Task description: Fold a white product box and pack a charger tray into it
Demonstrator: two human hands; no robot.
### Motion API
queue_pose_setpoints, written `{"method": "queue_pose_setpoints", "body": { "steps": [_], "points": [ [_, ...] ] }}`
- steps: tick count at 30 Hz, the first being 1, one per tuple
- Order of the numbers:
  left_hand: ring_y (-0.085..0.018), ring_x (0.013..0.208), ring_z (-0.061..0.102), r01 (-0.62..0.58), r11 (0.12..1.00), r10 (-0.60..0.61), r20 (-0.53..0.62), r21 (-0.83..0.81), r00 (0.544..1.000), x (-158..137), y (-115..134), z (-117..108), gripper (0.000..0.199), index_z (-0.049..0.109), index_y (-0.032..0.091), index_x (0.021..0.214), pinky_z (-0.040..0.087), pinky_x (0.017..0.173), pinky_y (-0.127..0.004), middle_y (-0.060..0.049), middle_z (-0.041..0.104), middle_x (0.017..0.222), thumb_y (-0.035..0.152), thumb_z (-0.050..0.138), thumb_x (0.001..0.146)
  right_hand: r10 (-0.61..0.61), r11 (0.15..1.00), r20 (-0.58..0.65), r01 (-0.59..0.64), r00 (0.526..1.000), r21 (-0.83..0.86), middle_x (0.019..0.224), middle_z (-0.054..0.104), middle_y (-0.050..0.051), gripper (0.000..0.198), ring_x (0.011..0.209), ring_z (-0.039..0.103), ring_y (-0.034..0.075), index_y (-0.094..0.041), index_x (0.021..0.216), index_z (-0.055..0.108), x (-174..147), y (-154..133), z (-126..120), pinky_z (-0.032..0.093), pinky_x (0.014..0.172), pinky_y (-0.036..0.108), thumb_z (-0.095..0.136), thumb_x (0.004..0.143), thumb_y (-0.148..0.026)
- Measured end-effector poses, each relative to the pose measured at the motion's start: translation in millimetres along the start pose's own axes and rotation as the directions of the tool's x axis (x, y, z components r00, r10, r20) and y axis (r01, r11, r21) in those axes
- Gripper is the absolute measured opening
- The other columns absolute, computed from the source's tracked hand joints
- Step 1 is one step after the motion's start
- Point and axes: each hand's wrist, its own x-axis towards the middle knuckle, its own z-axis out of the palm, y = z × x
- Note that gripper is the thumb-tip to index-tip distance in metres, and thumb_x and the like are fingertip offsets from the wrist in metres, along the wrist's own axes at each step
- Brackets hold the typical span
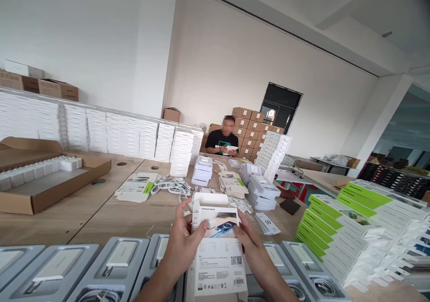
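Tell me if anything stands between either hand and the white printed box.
Nothing visible does: the left hand and the right hand already touch the white printed box directly, holding it from opposite sides.

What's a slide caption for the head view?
Left hand and right hand hold a printed box over grey trays of chargers, a co-worker across the table.

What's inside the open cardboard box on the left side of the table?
In the open cardboard box, a row of white blocks and a pale flat surface show. Whatever lies under them is covered; the picture's edge cuts off the left end.
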Motion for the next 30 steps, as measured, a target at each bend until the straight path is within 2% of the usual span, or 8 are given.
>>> {"method": "queue_pose_setpoints", "body": {
  "steps": [3,6,10,13,16,19,25,30],
  "points": [
    [-0.019,0.066,0.061,-0.024,1.000,0.024,0.087,0.001,0.996,-2.8,-3.0,-2.1,0.066,0.031,0.028,0.140,0.046,0.058,-0.026,0.000,0.066,0.081,0.044,0.063,0.086,0.020,0.991,0.122,-0.036,0.992,0.132,0.122,0.066,0.004,0.073,0.101,0.065,0.024,-0.039,0.145,0.031,-1.3,-12.9,-3.5,0.051,0.088,0.041,0.065,0.081,-0.051],
    [-0.015,0.065,0.056,-0.049,0.999,0.050,0.073,-0.011,0.996,-2.2,-8.0,-6.2,0.051,0.045,0.026,0.130,0.042,0.059,-0.023,0.002,0.061,0.076,0.042,0.064,0.086,-0.009,0.986,0.181,-0.021,0.984,0.163,0.111,0.069,0.003,0.066,0.092,0.065,0.023,-0.037,0.139,0.039,-5.9,-20.2,-1.5,0.050,0.084,0.039,0.067,0.080,-0.048],
    [-0.014,0.068,0.055,0.026,0.986,0.005,0.183,-0.167,0.983,-1.9,-4.8,-9.2,0.036,0.055,0.023,0.115,0.041,0.063,-0.024,0.001,0.060,0.079,0.040,0.065,0.084,-0.050,0.998,0.101,0.046,0.994,0.045,0.084,0.065,0.000,0.028,0.076,0.059,0.019,-0.029,0.097,0.064,-8.7,-21.1,-2.0,0.047,0.069,0.031,0.059,0.084,-0.053],
    [-0.013,0.068,0.055,0.121,0.969,-0.043,0.333,-0.216,0.942,-4.4,2.3,-9.0,0.031,0.058,0.022,0.109,0.039,0.062,-0.024,0.000,0.061,0.082,0.038,0.066,0.084,-0.074,0.994,-0.007,0.073,0.997,-0.086,0.069,0.057,-0.002,0.035,0.062,0.050,0.016,-0.027,0.094,0.066,-4.6,-25.7,-8.3,0.040,0.057,0.028,0.054,0.085,-0.058],
    [-0.013,0.069,0.054,0.143,0.971,-0.046,0.435,-0.193,0.899,-7.2,6.4,-8.0,0.027,0.058,0.020,0.106,0.038,0.062,-0.024,-0.002,0.062,0.085,0.036,0.065,0.086,-0.076,0.989,0.030,0.080,0.997,-0.126,0.072,0.059,-0.002,0.039,0.063,0.050,0.015,-0.026,0.107,0.066,1.2,-32.1,-14.6,0.039,0.058,0.028,0.066,0.079,-0.053],
    [-0.013,0.071,0.053,0.149,0.968,-0.040,0.462,-0.204,0.886,-7.8,6.6,-7.4,0.025,0.058,0.019,0.106,0.037,0.064,-0.025,-0.002,0.061,0.085,0.035,0.063,0.087,-0.102,0.973,0.080,0.117,0.992,-0.200,0.083,0.065,0.004,0.030,0.075,0.055,0.019,-0.023,0.094,0.072,4.4,-33.5,-16.6,0.042,0.068,0.031,0.071,0.077,-0.047],
    [-0.013,0.071,0.053,0.145,0.974,-0.055,0.443,-0.173,0.895,-4.9,4.6,-8.3,0.023,0.057,0.019,0.102,0.035,0.063,-0.024,-0.001,0.059,0.082,0.035,0.063,0.087,-0.356,0.870,0.079,0.361,0.931,-0.336,0.076,0.055,0.002,0.015,0.072,0.053,0.017,-0.025,0.080,0.073,7.2,-30.3,-15.8,0.041,0.068,0.032,0.069,0.080,-0.040],
    [-0.014,0.072,0.054,0.167,0.971,-0.060,0.498,-0.173,0.865,-5.7,4.8,-8.5,0.028,0.058,0.017,0.105,0.036,0.064,-0.025,-0.003,0.060,0.087,0.034,0.065,0.084,-0.128,0.934,0.116,0.159,0.985,-0.319,0.067,0.055,0.000,0.028,0.063,0.046,0.014,-0.020,0.080,0.071,13.2,-35.0,-19.9,0.036,0.059,0.029,0.071,0.076,-0.048]
  ]
}}
